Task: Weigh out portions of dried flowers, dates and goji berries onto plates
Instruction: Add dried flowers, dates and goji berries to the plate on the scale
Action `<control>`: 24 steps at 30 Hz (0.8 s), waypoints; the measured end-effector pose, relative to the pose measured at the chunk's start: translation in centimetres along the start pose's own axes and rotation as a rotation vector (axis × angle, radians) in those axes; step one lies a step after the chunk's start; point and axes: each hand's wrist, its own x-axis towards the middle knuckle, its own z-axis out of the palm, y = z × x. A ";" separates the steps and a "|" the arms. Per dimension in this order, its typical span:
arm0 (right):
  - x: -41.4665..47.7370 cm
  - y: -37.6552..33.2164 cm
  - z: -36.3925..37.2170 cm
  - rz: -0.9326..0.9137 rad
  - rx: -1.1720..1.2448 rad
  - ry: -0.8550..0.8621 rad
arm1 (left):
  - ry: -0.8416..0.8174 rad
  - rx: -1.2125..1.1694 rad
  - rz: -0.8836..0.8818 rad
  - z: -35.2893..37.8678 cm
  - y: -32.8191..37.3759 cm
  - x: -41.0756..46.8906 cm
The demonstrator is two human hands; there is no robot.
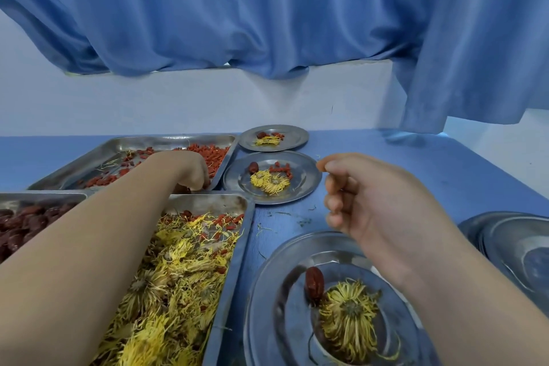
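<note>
L hand (193, 172) reaches up-frame across the trays into the goji tray (178, 144), upper left of centre. Its fingers bend down among the goji berries (208, 153) at the tray's near right corner. The fingertips are hidden, so can't tell if it grips any. R hand (371, 196), right of centre, hangs above the blue table (430, 175), closed in a loose fist w/ thumb tip pressed to index finger. Near plate (267, 291), bottom centre-right, holds one date (314, 281) touching one dried flower (347, 306). Mid plate (310, 175), just right of the goji tray, has a date, two flowers & a small cluster of goji. Far plate (295, 135) behind it carries a similar mix, smaller. Flower tray (237, 246), bottom centre-left, is full of yellow dried flowers (172, 276) w/ some goji strewn at its far end. The L forearm crosses over it. Date tray (44, 196) sits at left edge, dates (23, 223) partly behind the arm. Stack of plates (505, 241) at right edge. Blue curtain (267, 9) fills the top.
</note>
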 end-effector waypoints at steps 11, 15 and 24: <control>0.2 -0.5 -0.6 -0.012 0.005 0.033 | 0.088 -0.327 -0.074 -0.4 -1.9 -0.1; 0.3 -0.7 -0.9 -0.004 0.028 0.045 | 0.152 -0.512 -0.044 -0.8 -2.9 -0.2; -0.1 -2.0 -1.3 -0.005 0.117 0.040 | 0.004 -1.089 0.191 -2.6 -1.5 -3.7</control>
